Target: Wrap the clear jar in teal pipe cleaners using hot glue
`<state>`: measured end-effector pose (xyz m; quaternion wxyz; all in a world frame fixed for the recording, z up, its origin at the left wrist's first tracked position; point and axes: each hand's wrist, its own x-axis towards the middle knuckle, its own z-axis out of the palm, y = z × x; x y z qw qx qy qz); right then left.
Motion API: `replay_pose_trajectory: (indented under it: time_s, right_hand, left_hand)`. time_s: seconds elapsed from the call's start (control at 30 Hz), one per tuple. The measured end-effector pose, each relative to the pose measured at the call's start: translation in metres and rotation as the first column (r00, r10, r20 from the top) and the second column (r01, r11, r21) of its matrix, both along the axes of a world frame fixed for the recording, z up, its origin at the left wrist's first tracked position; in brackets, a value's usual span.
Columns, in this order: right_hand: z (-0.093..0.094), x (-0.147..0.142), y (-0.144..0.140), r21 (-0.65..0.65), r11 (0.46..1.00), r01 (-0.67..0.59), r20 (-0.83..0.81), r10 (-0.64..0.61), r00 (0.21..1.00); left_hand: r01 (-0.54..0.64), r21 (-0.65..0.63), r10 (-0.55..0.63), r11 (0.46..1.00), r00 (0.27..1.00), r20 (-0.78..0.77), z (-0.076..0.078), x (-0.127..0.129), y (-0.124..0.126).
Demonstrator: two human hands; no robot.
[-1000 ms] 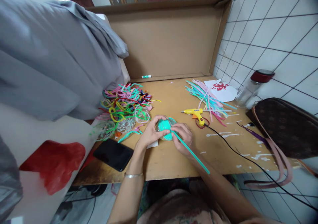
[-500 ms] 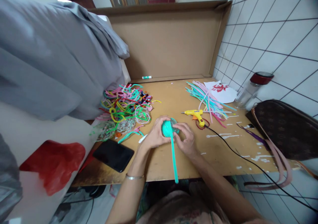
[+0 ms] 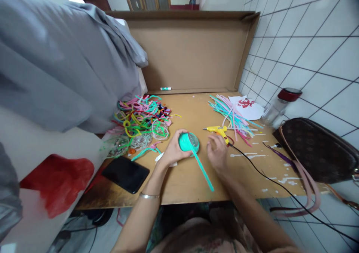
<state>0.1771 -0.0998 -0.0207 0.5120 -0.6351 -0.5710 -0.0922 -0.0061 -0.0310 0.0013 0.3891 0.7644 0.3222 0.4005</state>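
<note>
Left hand (image 3: 172, 153) grips a small round ball (image 3: 188, 142), partly wrapped in teal pipe cleaner (image 3: 202, 168); fingers curled round its left and near side, clear part of the ball showing at the top right. Ball sits low over the table (image 3: 193, 182), middle of the near half. The loose tail of the teal pipe cleaner runs from the ball down and right, its tip close to the near table edge.

Right hand (image 3: 217, 153) is off the ball, just right of it, fingers loosely spread and holding nothing. It hovers between the ball and the yellow glue gun (image 3: 219, 130), which lies just beyond the fingertips, nozzle pointing left. The gun's black cord (image 3: 276, 182) trails right and off the near edge.

Bare table between the hands and in front of them, up to the near edge. Far side also open, back to the upright cardboard sheet (image 3: 190, 55).

Left: tangled pile of coloured pipe cleaners (image 3: 141, 120), near the left hand. Black phone (image 3: 125, 174) flat at the near left corner, just beside the left wrist. Right: bundle of straight pipe cleaners (image 3: 232, 114) past the glue gun, white paper (image 3: 248, 107) behind it, jar with a red lid (image 3: 279, 105) by the tiled wall, brown bag (image 3: 316, 150) filling the right edge, its strap hanging over the side. Grey cloth (image 3: 61, 58) crowds the left.
</note>
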Motion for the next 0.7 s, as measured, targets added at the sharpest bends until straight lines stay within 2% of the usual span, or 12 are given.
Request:
replay_pose_trajectory:
  time_s: [0.07,0.1,0.17,0.2,0.3,0.37,0.47,0.6,0.7]
  right_hand:
    - [0.009,0.018,0.009,-0.080,0.993,0.082,0.046,-0.078,0.996]
    - [0.014,0.027,0.013,-0.221,0.952,0.211,0.160,-0.178,0.971]
    - [0.021,0.040,0.021,-0.450,0.791,0.415,0.362,-0.263,0.894]
    - [0.022,0.045,0.025,-0.515,0.715,0.473,0.418,-0.272,0.867]
    - [0.014,0.051,0.032,-0.548,0.649,0.529,0.456,-0.299,0.839]
    - [0.005,0.052,0.035,-0.539,0.632,0.557,0.473,-0.320,0.821]
    - [-0.003,0.054,0.038,-0.538,0.625,0.566,0.468,-0.337,0.817]
    - [-0.001,0.056,0.039,-0.554,0.624,0.551,0.434,-0.348,0.831]
    - [0.004,0.058,0.036,-0.566,0.646,0.512,0.351,-0.373,0.859]
  left_hand:
    - [0.008,-0.051,-0.005,0.999,0.998,0.058,-0.001,-0.003,0.004]
    - [0.018,-0.076,-0.011,0.997,0.996,0.089,-0.002,-0.004,0.006]
    - [0.040,-0.115,-0.024,0.993,0.991,0.135,-0.005,-0.007,0.010]
    - [0.052,-0.129,-0.031,0.990,0.987,0.156,-0.006,-0.007,0.012]
    - [0.105,-0.161,-0.062,0.981,0.967,0.248,-0.011,-0.009,0.016]
    - [0.140,-0.176,-0.085,0.974,0.955,0.285,-0.013,-0.010,0.018]
    - [0.138,-0.186,-0.088,0.973,0.962,0.258,-0.012,-0.011,0.018]
    - [0.118,-0.198,-0.077,0.973,0.977,0.200,-0.008,-0.012,0.016]
    - [0.128,-0.195,-0.086,0.972,0.974,0.210,-0.006,-0.012,0.015]
